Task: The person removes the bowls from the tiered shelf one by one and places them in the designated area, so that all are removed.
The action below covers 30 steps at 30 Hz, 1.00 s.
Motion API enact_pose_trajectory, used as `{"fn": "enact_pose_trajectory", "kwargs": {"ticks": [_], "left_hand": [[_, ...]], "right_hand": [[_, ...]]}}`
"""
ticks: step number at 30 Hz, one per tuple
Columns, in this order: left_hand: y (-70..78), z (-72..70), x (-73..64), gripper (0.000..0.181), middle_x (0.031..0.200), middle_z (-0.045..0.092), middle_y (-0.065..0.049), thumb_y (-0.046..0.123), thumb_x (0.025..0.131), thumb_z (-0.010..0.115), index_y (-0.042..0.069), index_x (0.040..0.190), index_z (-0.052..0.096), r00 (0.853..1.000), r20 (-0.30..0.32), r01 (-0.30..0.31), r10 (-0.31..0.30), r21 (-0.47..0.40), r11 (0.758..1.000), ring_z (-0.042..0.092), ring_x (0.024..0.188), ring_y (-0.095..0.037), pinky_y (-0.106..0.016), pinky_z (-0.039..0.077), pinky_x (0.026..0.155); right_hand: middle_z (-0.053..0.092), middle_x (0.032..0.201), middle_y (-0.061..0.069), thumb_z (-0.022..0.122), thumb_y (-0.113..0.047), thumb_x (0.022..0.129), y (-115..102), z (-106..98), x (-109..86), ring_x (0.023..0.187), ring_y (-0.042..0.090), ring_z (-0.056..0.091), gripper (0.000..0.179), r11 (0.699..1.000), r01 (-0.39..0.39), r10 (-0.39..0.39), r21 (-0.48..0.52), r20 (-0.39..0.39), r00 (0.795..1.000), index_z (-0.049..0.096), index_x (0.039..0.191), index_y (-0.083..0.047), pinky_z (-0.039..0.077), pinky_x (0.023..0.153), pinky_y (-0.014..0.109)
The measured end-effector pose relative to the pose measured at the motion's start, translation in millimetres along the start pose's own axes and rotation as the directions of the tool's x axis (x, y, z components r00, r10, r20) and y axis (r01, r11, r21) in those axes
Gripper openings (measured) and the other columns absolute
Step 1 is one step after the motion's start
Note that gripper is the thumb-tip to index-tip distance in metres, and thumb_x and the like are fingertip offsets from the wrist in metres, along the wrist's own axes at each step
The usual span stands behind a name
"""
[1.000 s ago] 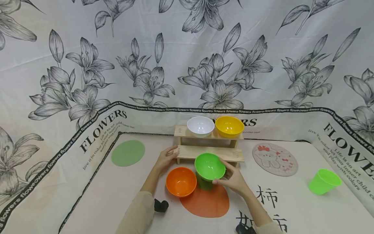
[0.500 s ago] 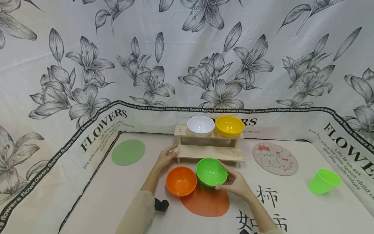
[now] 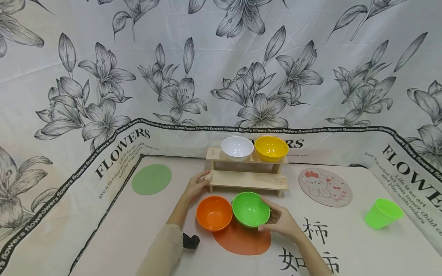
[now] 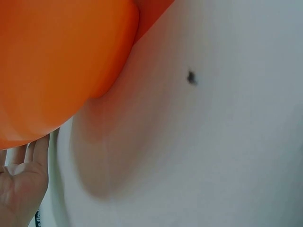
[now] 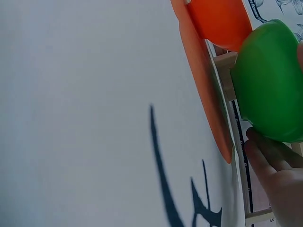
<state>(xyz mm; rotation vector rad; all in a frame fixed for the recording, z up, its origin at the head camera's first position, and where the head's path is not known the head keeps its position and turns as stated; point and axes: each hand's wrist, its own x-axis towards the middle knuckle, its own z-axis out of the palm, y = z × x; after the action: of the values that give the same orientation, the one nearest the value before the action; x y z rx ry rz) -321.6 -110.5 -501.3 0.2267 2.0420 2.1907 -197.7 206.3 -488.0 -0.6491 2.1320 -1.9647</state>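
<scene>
My right hand (image 3: 281,220) holds a green bowl (image 3: 251,210) at its right side, thumb at the near rim and fingers along the far side. In the right wrist view the green bowl (image 5: 267,82) hangs a little above the round orange mat (image 5: 203,85). An orange bowl (image 3: 214,214) sits directly left of it, the rims close together. My left hand (image 3: 197,186) touches the left end of the wooden two-step stand's lower shelf (image 3: 248,180) with extended fingers. From the left wrist, the orange bowl (image 4: 57,61) hides the fingertips of the left hand (image 4: 23,189).
On the stand's top shelf are a white bowl (image 3: 237,148) and a yellow bowl (image 3: 271,148). A green cup (image 3: 383,213) stands far right, near a round rabbit-print mat (image 3: 325,188). A round green mat (image 3: 152,179) lies at the left. Flower-printed cloth (image 3: 172,99) forms the back wall.
My right hand has brought the green bowl down and toward me, away from the lower shelf, to beside the orange bowl. The left hand has stayed at the stand.
</scene>
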Motion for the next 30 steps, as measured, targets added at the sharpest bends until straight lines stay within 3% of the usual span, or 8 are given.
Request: {"fn": "enact_pose_trajectory", "kwargs": {"ticks": [6,9,11,18,27,30], "left_hand": [[-1.8,-0.3,1.2,0.047,0.14,0.041,-0.027,0.002,0.092,0.057,-0.002,0.137,0.044,1.0,-0.006,0.004,-0.004,0.007,1.0,0.048,0.122,-0.039,-0.04,0.048,0.096],[-1.8,-0.5,1.7,0.047,0.14,0.041,-0.025,0.002,0.092,0.057,-0.001,0.137,0.045,1.0,-0.011,0.015,-0.015,0.004,1.0,0.048,0.122,-0.038,-0.039,0.049,0.096],[-1.6,-0.6,1.6,0.047,0.14,0.042,-0.025,0.002,0.092,0.057,0.0,0.137,0.045,1.0,-0.015,0.024,-0.024,-0.002,1.0,0.049,0.122,-0.037,-0.039,0.048,0.096],[-2.4,-1.1,2.3,0.047,0.138,0.044,-0.026,0.002,0.091,0.058,0.0,0.137,0.046,1.0,-0.011,0.016,-0.016,0.016,1.0,0.049,0.121,-0.038,-0.039,0.048,0.096],[-0.9,-0.6,1.3,0.047,0.139,0.043,-0.026,0.001,0.091,0.057,-0.001,0.137,0.046,1.0,-0.015,0.019,-0.019,0.019,1.0,0.049,0.121,-0.038,-0.039,0.049,0.095],[-0.5,-0.5,1.0,0.047,0.139,0.043,-0.026,0.001,0.092,0.057,0.0,0.137,0.046,1.0,-0.017,0.023,-0.023,0.017,1.0,0.049,0.122,-0.038,-0.04,0.049,0.095]], "right_hand": [[0.026,0.142,0.038,0.077,0.003,0.071,1.6,-0.5,-3.6,0.122,0.051,0.041,0.09,1.0,-0.01,0.01,-0.024,0.031,0.999,0.023,0.142,0.012,0.048,0.095,0.029],[0.024,0.143,0.038,0.078,0.002,0.071,3.5,-2.0,-5.0,0.123,0.051,0.039,0.09,1.0,0.0,0.002,-0.03,0.052,0.999,0.023,0.142,0.013,0.048,0.096,0.029],[0.023,0.144,0.038,0.077,0.002,0.071,5.3,-3.5,-5.8,0.124,0.047,0.041,0.09,0.999,0.014,-0.012,-0.032,0.067,0.998,0.022,0.142,0.013,0.047,0.096,0.028],[0.017,0.144,0.038,0.077,0.004,0.07,11.9,-7.2,-9.1,0.122,0.009,0.048,0.091,0.998,0.057,-0.056,-0.009,0.101,0.993,0.02,0.141,0.015,0.044,0.098,0.024],[0.02,0.145,0.038,0.076,0.002,0.073,12.5,-7.9,-8.8,0.12,-0.001,0.047,0.089,0.998,0.061,-0.058,-0.018,0.113,0.992,0.021,0.142,0.014,0.042,0.098,0.02],[0.022,0.144,0.038,0.076,0.002,0.073,10.7,-8.4,-8.0,0.121,0.005,0.049,0.088,0.996,0.072,-0.066,-0.058,0.099,0.993,0.022,0.141,0.015,0.044,0.097,0.02]]}}
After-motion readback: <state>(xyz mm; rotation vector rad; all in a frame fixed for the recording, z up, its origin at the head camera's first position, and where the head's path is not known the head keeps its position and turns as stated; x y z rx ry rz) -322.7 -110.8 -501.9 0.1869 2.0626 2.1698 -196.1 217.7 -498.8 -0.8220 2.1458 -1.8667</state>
